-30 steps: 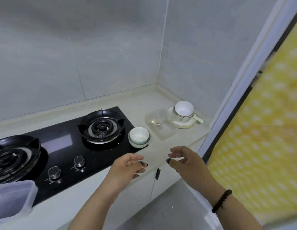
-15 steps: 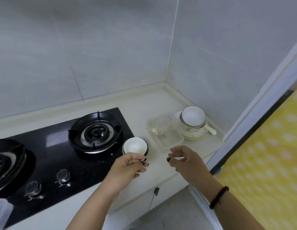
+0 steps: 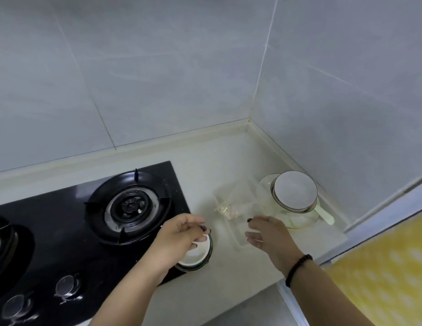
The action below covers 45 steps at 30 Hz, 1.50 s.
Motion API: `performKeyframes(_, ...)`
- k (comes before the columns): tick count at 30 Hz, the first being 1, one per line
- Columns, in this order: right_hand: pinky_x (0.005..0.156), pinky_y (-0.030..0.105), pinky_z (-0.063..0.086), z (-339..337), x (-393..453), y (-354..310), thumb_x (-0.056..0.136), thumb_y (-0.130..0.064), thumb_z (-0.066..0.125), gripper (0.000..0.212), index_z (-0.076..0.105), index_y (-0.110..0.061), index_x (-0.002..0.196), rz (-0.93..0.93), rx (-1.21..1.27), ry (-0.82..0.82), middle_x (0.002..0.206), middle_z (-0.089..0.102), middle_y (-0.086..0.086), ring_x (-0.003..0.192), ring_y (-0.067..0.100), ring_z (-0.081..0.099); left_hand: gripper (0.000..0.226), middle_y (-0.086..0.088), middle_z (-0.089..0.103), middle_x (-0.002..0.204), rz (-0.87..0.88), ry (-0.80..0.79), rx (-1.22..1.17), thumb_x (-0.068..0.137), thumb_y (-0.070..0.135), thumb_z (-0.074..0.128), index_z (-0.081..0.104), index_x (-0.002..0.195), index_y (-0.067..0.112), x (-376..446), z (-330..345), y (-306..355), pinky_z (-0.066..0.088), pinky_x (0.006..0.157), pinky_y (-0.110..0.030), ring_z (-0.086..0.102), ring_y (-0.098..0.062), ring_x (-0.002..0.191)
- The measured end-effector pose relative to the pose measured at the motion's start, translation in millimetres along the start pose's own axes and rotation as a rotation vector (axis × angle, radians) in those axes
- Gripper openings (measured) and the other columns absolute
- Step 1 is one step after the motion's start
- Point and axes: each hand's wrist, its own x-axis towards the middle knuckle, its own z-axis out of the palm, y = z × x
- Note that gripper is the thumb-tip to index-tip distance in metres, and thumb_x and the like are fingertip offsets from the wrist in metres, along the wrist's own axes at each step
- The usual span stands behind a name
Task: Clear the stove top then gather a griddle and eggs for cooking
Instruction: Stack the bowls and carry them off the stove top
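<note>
A small white bowl [image 3: 197, 256] with a dark rim sits at the right front edge of the black glass stove top [image 3: 64, 222]. My left hand [image 3: 179, 238] is right over the bowl and covers most of it. Its fingers are loosely curled, and I cannot tell whether they touch the rim. My right hand [image 3: 266, 234] hovers with relaxed, spread fingers over the near end of a clear plastic tray [image 3: 231, 205] on the counter. Neither hand holds anything. No griddle or eggs are in view.
The right burner [image 3: 130, 205] is bare; a second burner [image 3: 2, 236] shows at the left edge, with two knobs [image 3: 66, 285] in front. An upturned white bowl [image 3: 296, 192] on a glass dish with a spoon [image 3: 325, 216] stands in the counter corner. Yellow dotted cloth [image 3: 382, 267] hangs right.
Both hands have moved forward and down: the left from in front of the small bowl to directly over it, the right to above the clear tray. My view has tilted further to the right.
</note>
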Motion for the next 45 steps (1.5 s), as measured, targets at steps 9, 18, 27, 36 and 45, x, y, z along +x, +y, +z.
performKeyframes(9,0.081,0.035,0.053,-33.8,46.1,-56.4,0.086,-0.012,0.065,0.025,0.056,-0.017,0.109,-0.251,-0.244,-0.09,0.101,0.062,0.0,0.088,0.019,0.064,0.018,-0.006,0.076,0.093,-0.037,0.127,-0.084,0.09,0.003,0.059,0.065,0.104,0.012,37.6,56.9,22.2,0.048,0.07,-0.019,0.067,-0.013,0.081)
performKeyframes(18,0.074,0.024,0.043,-134.4,94.9,-117.8,0.086,-0.015,0.063,0.03,0.056,-0.022,0.114,-0.518,-0.445,0.093,0.111,0.06,-0.01,0.092,0.008,0.059,0.035,0.004,0.064,0.113,-0.076,0.134,-0.094,0.088,0.011,0.063,0.055,0.118,0.025,78.1,173.5,49.5,0.054,0.075,-0.025,0.065,-0.013,0.103)
performKeyframes(27,0.088,0.031,0.04,-169.2,149.8,-95.2,0.092,-0.034,0.054,0.034,0.054,-0.015,0.121,-0.366,-0.579,0.005,0.124,0.057,0.003,0.114,0.021,0.052,0.052,-0.001,0.047,0.134,-0.216,0.176,-0.073,0.091,0.023,0.061,0.038,0.137,0.022,104.9,237.9,49.5,0.054,0.073,-0.026,0.058,-0.018,0.11)
performKeyframes(36,0.063,0.03,0.032,-165.3,163.1,-94.5,0.098,-0.037,0.036,0.026,0.048,-0.019,0.082,-0.221,-0.534,-0.154,0.07,0.04,-0.003,0.065,0.016,0.039,0.052,0.01,0.051,0.107,-0.354,0.171,-0.096,0.095,0.049,0.046,0.035,0.14,0.026,130.2,262.0,55.2,0.059,0.08,-0.038,0.063,-0.02,0.099)
performKeyframes(45,0.076,0.035,0.043,-162.8,170.8,-95.2,0.098,-0.041,0.035,0.045,0.049,0.001,0.108,-0.155,-0.547,-0.155,0.086,0.043,0.002,0.076,0.02,0.04,0.052,0.005,0.052,0.112,-0.391,0.143,-0.192,0.091,0.064,0.04,0.041,0.128,0.028,134.4,259.9,55.8,0.058,0.085,-0.044,0.066,-0.027,0.1)
